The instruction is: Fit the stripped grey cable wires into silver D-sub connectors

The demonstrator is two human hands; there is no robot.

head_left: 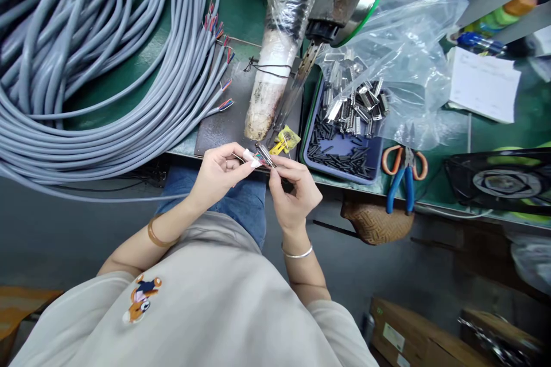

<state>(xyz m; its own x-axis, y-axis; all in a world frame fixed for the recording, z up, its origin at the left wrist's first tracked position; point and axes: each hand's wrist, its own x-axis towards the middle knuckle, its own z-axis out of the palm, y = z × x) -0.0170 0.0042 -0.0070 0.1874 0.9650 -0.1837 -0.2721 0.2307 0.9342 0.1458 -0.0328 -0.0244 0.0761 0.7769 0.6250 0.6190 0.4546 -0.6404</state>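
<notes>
My left hand (226, 172) is closed, its fingertips pinching thin coloured wires (258, 158) at one cable end; something white wraps its fingertips. My right hand (295, 186) is closed on a small metal multi-pin connector (264, 155). The wires meet the connector between my two hands, just off the bench's front edge. Whether the wires are fixed to it, I cannot tell. Just beyond sits a yellow sponge (289, 139) with a yellow clip-like piece (279, 146). Over the dark plate (215, 135) hangs a long metal tool tip (286, 103), beside a plastic-wrapped duct (275, 63).
Coiled grey cables (129, 132) with stripped ends lie left. Right of my hands, a blue tray (376, 166) holds metal connectors (359, 103) and short black tubes (340, 152). Orange-handled cutters and blue-handled pliers (400, 189) overhang the edge. A plastic bag (413, 63), papers (484, 83) and a fan (503, 182) are further right.
</notes>
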